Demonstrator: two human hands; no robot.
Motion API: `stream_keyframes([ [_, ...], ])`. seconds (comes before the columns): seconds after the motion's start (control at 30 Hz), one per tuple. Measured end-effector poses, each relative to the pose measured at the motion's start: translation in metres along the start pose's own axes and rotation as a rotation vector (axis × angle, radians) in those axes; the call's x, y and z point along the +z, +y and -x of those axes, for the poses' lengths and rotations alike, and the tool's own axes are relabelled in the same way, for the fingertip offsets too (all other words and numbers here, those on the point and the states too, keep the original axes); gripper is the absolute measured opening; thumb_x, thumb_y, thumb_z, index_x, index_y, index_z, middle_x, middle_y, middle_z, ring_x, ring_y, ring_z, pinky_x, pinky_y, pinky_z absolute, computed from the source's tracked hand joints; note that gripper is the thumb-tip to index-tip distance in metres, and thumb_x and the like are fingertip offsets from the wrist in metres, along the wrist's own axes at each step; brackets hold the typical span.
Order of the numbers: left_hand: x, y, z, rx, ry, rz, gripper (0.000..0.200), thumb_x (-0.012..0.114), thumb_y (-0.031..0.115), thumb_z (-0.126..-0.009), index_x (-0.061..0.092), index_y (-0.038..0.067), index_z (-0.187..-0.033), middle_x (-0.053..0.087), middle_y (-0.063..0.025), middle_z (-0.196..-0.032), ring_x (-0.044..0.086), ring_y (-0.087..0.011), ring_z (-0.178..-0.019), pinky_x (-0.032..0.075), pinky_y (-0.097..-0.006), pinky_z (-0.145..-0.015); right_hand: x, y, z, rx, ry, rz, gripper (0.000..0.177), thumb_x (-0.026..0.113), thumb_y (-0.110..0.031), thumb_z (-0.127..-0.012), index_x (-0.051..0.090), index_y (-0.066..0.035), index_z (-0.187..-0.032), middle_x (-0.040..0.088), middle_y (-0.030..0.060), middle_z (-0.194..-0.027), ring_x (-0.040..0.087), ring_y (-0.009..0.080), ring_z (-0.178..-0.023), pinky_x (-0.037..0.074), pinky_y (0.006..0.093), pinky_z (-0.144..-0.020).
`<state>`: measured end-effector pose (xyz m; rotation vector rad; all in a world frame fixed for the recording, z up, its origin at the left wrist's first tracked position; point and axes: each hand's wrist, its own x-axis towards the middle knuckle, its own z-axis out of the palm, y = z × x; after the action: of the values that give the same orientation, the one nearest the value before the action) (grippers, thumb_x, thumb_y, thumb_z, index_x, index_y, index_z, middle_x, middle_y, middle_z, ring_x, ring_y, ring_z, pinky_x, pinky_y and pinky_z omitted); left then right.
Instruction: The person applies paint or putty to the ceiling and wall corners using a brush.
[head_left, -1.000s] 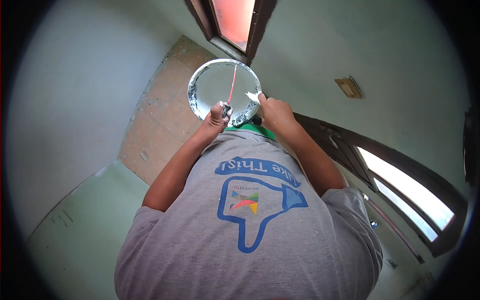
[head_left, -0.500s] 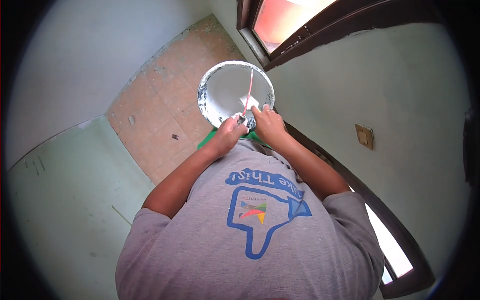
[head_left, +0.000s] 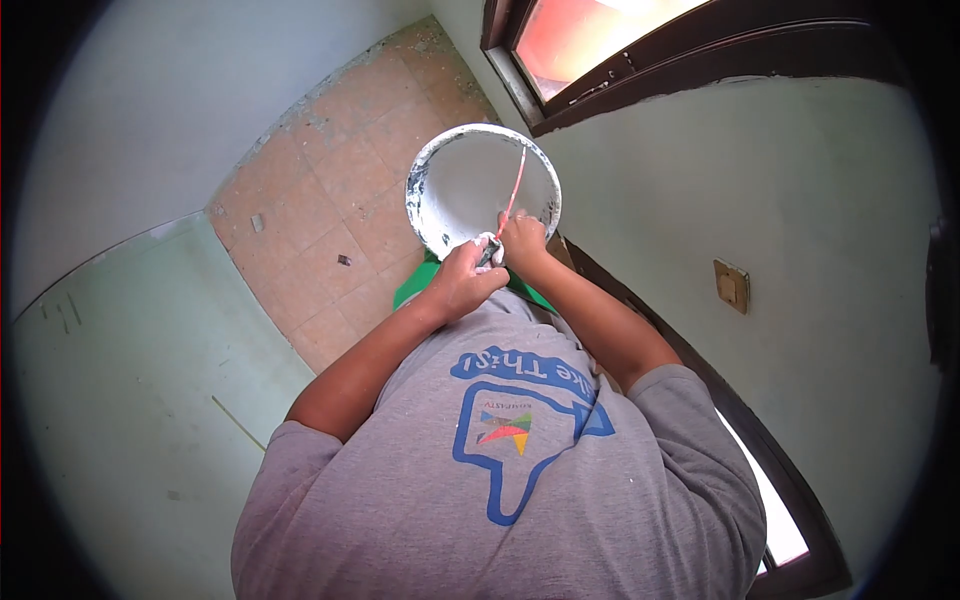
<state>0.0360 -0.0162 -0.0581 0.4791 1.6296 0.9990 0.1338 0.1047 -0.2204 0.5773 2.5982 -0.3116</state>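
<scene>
A white bucket [head_left: 418, 205] with dark-smeared sides stands before me, with off-white paste-like material inside. My left hand [head_left: 462, 285] is closed at its near rim on a long, thin red scraper [head_left: 515, 190], seen edge-on and reaching across the opening. White smears cover its dark near end [head_left: 489, 252]. Close beside it, my right hand [head_left: 524, 240] is closed over the bucket's near right side, its fingers against the scraper's near end. The small white-bladed putty knife seen there a moment before is now hidden by the fingers.
Dusty orange floor tiles [head_left: 330, 190] lie left of the bucket, with a small dark scrap [head_left: 344, 260] on them. Pale walls close in on both sides. At the right are a wall switch [head_left: 732, 286] and a dark wooden window frame [head_left: 520, 90].
My right hand has drawn back toward my left hand, and the white blade has gone from sight. In view, the bucket and scraper sit slightly farther right and lower.
</scene>
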Motion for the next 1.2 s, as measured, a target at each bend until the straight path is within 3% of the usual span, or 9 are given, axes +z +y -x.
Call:
stream_keyframes([
  [0.17, -0.003, -0.007, -0.003, 0.056, 0.073, -0.035, 0.031, 0.06, 0.026, -0.081, 0.058, -0.003, -0.09, 0.061, -0.0132, -0.077, 0.054, -0.0162, -0.075, 0.047, -0.036, -0.072, -0.043, 0.013, 0.032, 0.086, 0.017, -0.307, 0.013, 0.062, -0.008, -0.079, 0.065, -0.002, -0.09, 0.069, 0.0229, -0.08, 0.07, 0.0392, -0.079, 0.057, 0.0474, -0.07],
  [0.33, -0.006, -0.012, -0.014, 0.031, 0.08, -0.011, 0.032, 0.057, 0.027, -0.085, 0.059, -0.004, -0.089, 0.06, -0.0098, -0.073, 0.053, -0.0144, -0.071, 0.047, -0.0348, -0.069, -0.038, 0.028, 0.057, 0.151, 0.113, -0.463, 0.014, 0.061, -0.009, -0.081, 0.064, -0.001, -0.091, 0.068, 0.0224, -0.08, 0.068, 0.0409, -0.077, 0.054, 0.0517, -0.068],
  [0.6, -0.011, 0.006, -0.02, -0.053, 0.09, 0.06, 0.02, 0.055, 0.024, -0.085, 0.057, 0.004, -0.084, 0.051, 0.0021, -0.072, 0.044, -0.0069, -0.065, 0.036, -0.0261, -0.058, -0.024, 0.023, 0.045, -0.003, 0.242, -0.402, 0.012, 0.059, -0.005, -0.079, 0.067, -0.001, -0.087, 0.067, 0.0202, -0.08, 0.069, 0.0381, -0.078, 0.055, 0.0489, -0.067],
  [0.7, -0.014, 0.009, -0.02, -0.057, 0.095, 0.131, 0.021, 0.052, 0.026, -0.092, 0.041, 0.017, -0.077, 0.036, 0.0094, -0.062, 0.03, -0.002, -0.049, 0.023, -0.023, -0.043, -0.024, 0.008, 0.043, 0.04, 0.26, -0.384, 0.01, 0.061, -0.004, -0.077, 0.069, -0.002, -0.081, 0.068, 0.0197, -0.079, 0.069, 0.0373, -0.076, 0.056, 0.0471, -0.065],
  [0.83, -0.018, 0.011, -0.021, -0.064, 0.102, 0.146, 0.021, 0.051, 0.025, -0.092, 0.04, 0.018, -0.076, 0.036, 0.0094, -0.062, 0.03, -0.0024, -0.049, 0.023, -0.0232, -0.043, -0.03, -0.001, 0.039, 0.072, 0.302, -0.371, 0.01, 0.063, -0.005, -0.076, 0.072, -0.004, -0.076, 0.069, 0.0199, -0.077, 0.071, 0.0366, -0.074, 0.057, 0.0451, -0.063],
  [0.9, -0.02, 0.011, -0.02, -0.063, 0.107, 0.118, 0.017, 0.053, 0.022, -0.084, 0.053, 0.005, -0.081, 0.049, 0.0025, -0.072, 0.042, -0.0074, -0.065, 0.036, -0.0265, -0.059, -0.032, -0.004, 0.038, 0.095, 0.274, -0.35, 0.01, 0.063, -0.006, -0.076, 0.072, -0.003, -0.076, 0.069, 0.02, -0.077, 0.071, 0.0364, -0.074, 0.057, 0.0451, -0.064],
  [1.0, -0.023, 0.011, -0.019, -0.062, 0.114, 0.112, 0.017, 0.054, 0.022, -0.084, 0.054, 0.005, -0.081, 0.05, 0.0018, -0.072, 0.043, -0.008, -0.066, 0.036, -0.027, -0.06, -0.037, -0.004, 0.037, 0.107, 0.301, -0.338, 0.011, 0.062, -0.007, -0.077, 0.073, -0.004, -0.076, 0.07, 0.0198, -0.078, 0.071, 0.0361, -0.074, 0.057, 0.0452, -0.064],
  [1.1, -0.021, 0.01, -0.019, -0.036, 0.087, 0.058, 0.014, 0.052, 0.023, -0.087, 0.046, 0.013, -0.079, 0.04, 0.0069, -0.062, 0.034, -0.0043, -0.05, 0.025, -0.024, -0.044, -0.04, 0.0, 0.042, 0.125, 0.317, -0.343, 0.011, 0.062, -0.007, -0.078, 0.073, -0.004, -0.076, 0.07, 0.0194, -0.078, 0.071, 0.0359, -0.075, 0.058, 0.0453, -0.065],
  [1.2, -0.026, 0.005, -0.019, -0.03, 0.079, 0.053, 0.012, 0.052, 0.022, -0.086, 0.048, 0.011, -0.081, 0.041, 0.0066, -0.062, 0.034, -0.0048, -0.05, 0.026, -0.0242, -0.044, -0.041, 0.001, 0.041, 0.139, 0.316, -0.329, 0.012, 0.061, -0.007, -0.079, 0.073, -0.005, -0.076, 0.07, 0.019, -0.078, 0.071, 0.0361, -0.075, 0.058, 0.0455, -0.065],
])
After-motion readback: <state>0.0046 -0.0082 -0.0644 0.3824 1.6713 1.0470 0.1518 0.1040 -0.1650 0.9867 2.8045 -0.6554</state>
